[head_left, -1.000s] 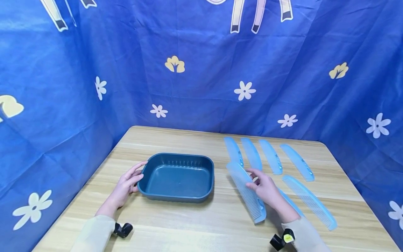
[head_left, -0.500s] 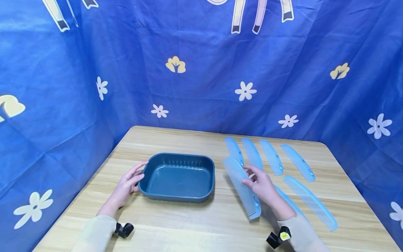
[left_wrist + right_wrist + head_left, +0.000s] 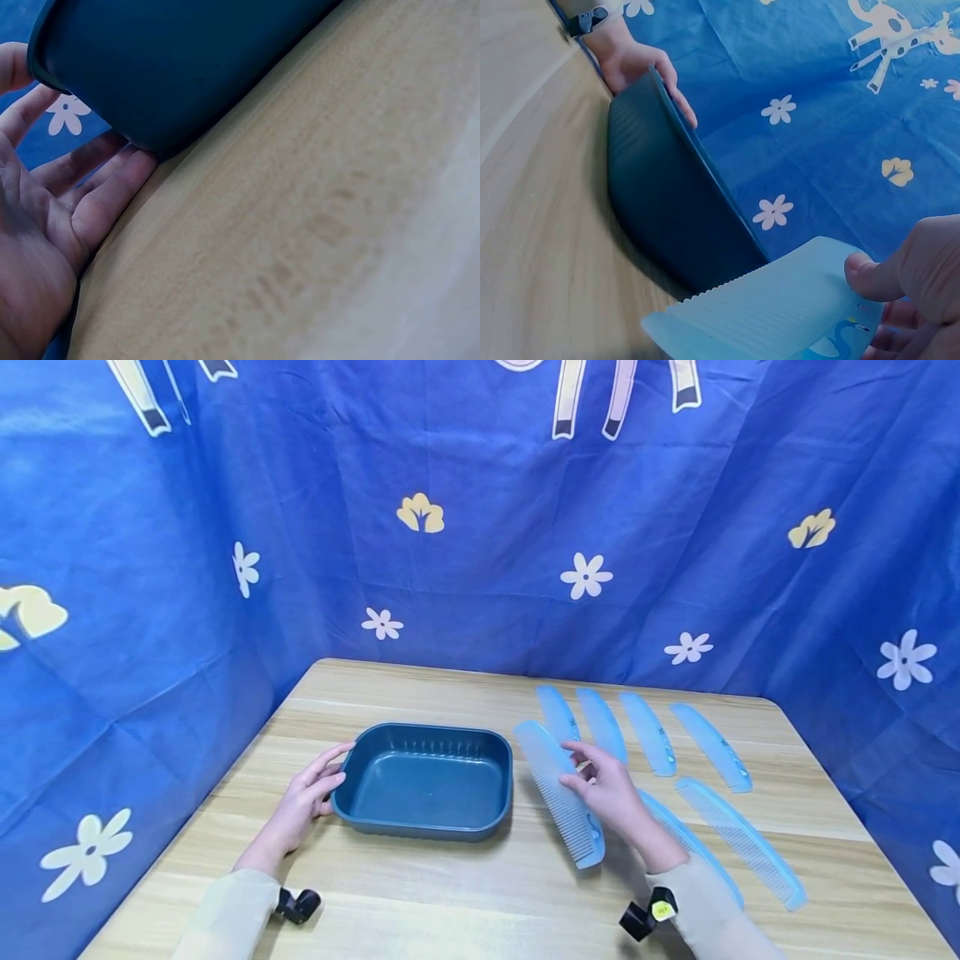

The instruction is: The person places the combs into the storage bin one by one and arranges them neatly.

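My right hand (image 3: pixel 611 789) pinches a light blue translucent comb (image 3: pixel 555 789) by its spine, between thumb and fingers. That comb hangs tilted above the table, just right of a dark teal plastic basin (image 3: pixel 423 836). In the right wrist view the comb (image 3: pixel 761 307) shows fine teeth and a printed pattern near the thumb. My left hand (image 3: pixel 303 797) holds the basin's left end, with a digit at the rim. From the left wrist view, other fingers of the left hand (image 3: pixel 45 202) touch the basin's (image 3: pixel 172 75) lower corner. Nothing lies inside the basin.
Several similar combs lie on the wooden table (image 3: pixel 420 902): a back row including one comb (image 3: pixel 710 746), and in front a right comb (image 3: pixel 742 843) and one comb (image 3: pixel 693 843) partly behind the right forearm. A blue patterned cloth (image 3: pixel 480 568) encloses the table's back and sides.
My right hand has moved left with the comb, toward the basin, uncovering more of the comb lying behind the forearm. The left hand and basin have stayed in place.
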Demonstrator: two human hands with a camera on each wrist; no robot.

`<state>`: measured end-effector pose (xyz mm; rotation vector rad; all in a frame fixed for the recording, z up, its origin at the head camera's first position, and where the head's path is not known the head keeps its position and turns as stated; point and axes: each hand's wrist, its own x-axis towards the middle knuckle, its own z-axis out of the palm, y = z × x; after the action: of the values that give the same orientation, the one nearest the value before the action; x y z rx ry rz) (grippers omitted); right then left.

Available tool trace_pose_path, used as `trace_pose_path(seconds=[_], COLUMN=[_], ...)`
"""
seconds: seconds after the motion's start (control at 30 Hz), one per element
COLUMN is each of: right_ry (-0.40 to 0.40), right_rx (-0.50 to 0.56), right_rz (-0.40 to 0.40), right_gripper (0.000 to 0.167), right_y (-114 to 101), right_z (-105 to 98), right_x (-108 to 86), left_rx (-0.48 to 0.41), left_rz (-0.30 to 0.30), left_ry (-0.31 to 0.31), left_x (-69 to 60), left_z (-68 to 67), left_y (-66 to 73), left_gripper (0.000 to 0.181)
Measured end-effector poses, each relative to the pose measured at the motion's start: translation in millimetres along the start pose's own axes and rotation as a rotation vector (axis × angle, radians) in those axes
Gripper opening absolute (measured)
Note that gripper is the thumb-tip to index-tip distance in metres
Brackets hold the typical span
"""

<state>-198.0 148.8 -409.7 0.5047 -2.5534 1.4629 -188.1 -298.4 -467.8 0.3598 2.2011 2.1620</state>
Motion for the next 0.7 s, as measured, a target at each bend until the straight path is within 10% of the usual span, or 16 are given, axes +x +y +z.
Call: trace_pose_path(seconds=[0.7], right_ry=[-0.011], right_rx=[0.082], right_rz=[-0.052], right_gripper=[0.044], right_y=[-26.1], right_z=[25.2], right_x=[18.3], left_rx=[0.017], left_rz=[-0.009], left_ry=[0.03], left_x=[-0.7], left_z=[2.2], left_y=[0.1], left_gripper=[0.049])
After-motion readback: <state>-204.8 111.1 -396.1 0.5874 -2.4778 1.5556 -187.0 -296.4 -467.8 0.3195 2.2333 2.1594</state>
